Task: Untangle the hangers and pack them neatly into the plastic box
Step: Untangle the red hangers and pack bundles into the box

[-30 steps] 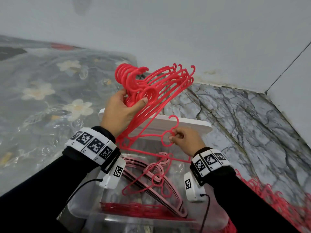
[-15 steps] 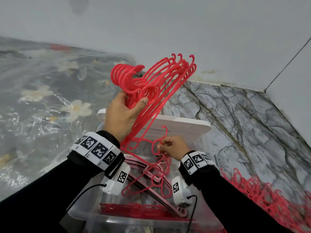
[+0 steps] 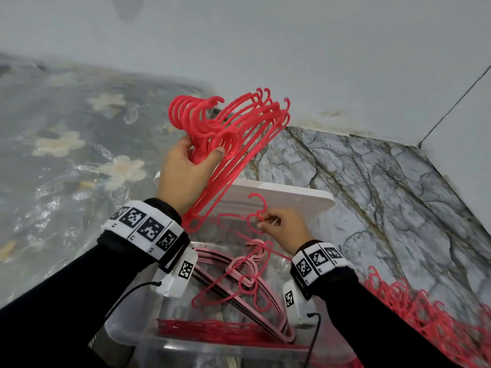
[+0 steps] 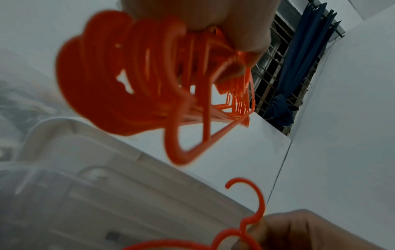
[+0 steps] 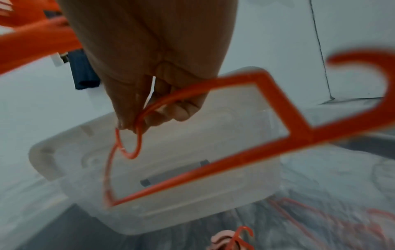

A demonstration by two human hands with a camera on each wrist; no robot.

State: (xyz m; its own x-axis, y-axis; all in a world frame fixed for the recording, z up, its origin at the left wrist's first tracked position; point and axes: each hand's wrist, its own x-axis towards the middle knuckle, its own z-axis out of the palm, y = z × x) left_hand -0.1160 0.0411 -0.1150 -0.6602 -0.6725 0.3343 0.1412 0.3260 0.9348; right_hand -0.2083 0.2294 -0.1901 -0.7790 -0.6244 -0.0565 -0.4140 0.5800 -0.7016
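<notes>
My left hand (image 3: 203, 149) grips a bundle of several red hangers (image 3: 247, 120) by their necks, raised above the box, hooks pointing up and left. The same bundle (image 4: 128, 81) fills the left wrist view. My right hand (image 3: 262, 223) pinches a single red hanger (image 3: 257, 205) just below its hook, lower and to the right of the bundle. The thumb and curled fingers (image 5: 128, 108) hold that hanger's (image 5: 213, 165) thin frame. Below both hands, the clear plastic box (image 3: 127, 333) holds stacked pink hangers (image 3: 247, 269) and a flat row of red hangers (image 3: 212, 328).
A white lid (image 3: 297, 197) leans behind the box. A tangled pile of red hangers (image 3: 425, 317) lies on the marble floor at the right. A flowered sheet under plastic (image 3: 66, 144) covers the left. Pale walls meet in a corner behind.
My right hand with the single hanger has shifted left, closer under the bundle. The left hand keeps its grip on the bundle, which sits a little higher.
</notes>
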